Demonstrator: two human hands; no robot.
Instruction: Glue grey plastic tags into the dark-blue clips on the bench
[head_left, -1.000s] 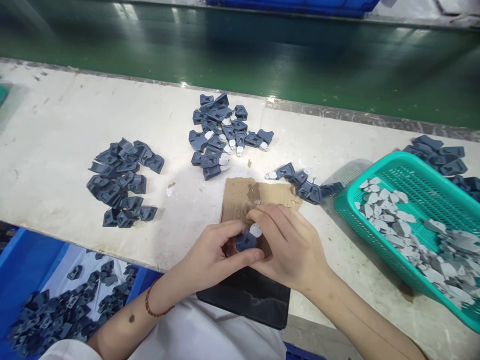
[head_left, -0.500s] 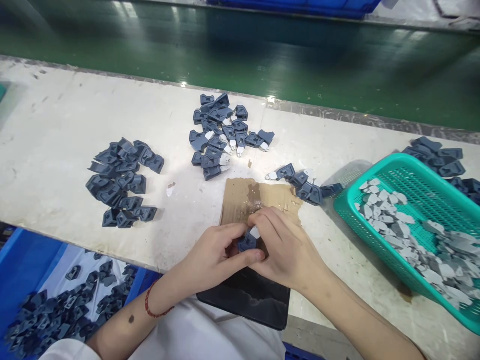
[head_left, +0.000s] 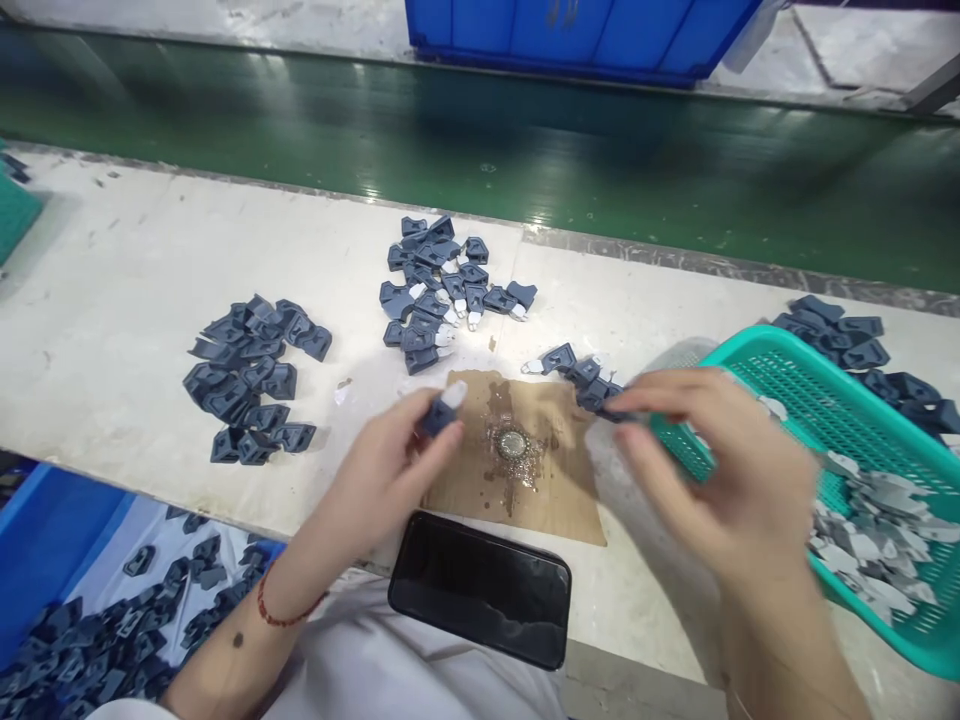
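My left hand point(head_left: 382, 460) pinches a dark blue-grey plastic part point(head_left: 437, 415) with a white tip piece point(head_left: 454, 394) sticking out of it, above the cardboard's left edge. Blurred by motion, my right hand point(head_left: 720, 470) has its thumb and forefinger closed about a dark plastic part point(head_left: 634, 416) at the right end of a small row of such parts point(head_left: 589, 378), some with white tips. Between the hands lies a wet piece of cardboard point(head_left: 562, 490) with a round metal disc point(head_left: 512, 444) at its middle.
A green basket point(head_left: 739, 350) of white and grey pieces point(head_left: 874, 530) stands at right. Dark parts lie in piles at left point(head_left: 247, 370), centre point(head_left: 439, 280) and far right point(head_left: 832, 330). A phone point(head_left: 480, 590) rests at the front edge; a blue bin point(head_left: 90, 520) is lower left.
My hands, together over the cardboard before, have moved apart. The left has gone left with the white-tipped part; the right has reached to the small row, uncovering the metal disc.
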